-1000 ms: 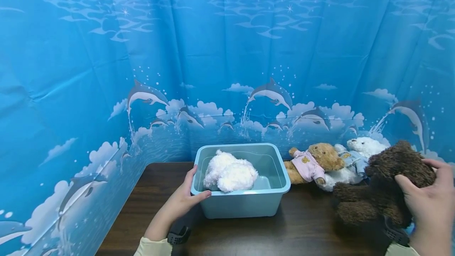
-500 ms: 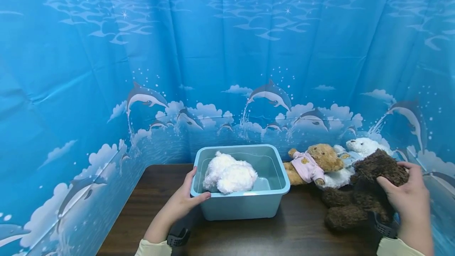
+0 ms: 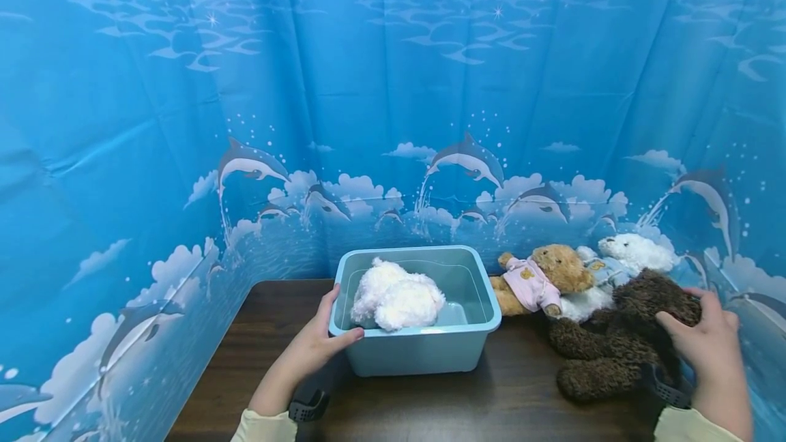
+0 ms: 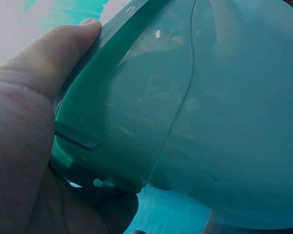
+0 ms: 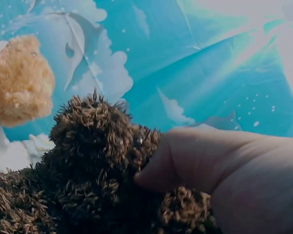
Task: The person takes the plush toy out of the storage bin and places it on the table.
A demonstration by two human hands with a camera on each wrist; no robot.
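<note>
My left hand grips the left front corner of a light blue plastic bin, thumb over the rim. In the left wrist view, the bin's wall fills most of the picture. A fluffy white plush toy lies inside, at the bin's left; its face is not visible. At the right, my right hand holds a dark brown teddy bear by the head, which lies on the table with its legs toward the bin. Up close in the right wrist view, the thumb presses into the brown fur.
Behind the brown bear, a tan teddy bear in a pink shirt lies right of the bin. A white teddy bear in a blue shirt lies beside it. Everything is on a dark wooden table, before a blue dolphin-print curtain.
My right hand has brought the brown bear left and lowered it onto the table, close to the other bears. The left hand and the bin have stayed put.
</note>
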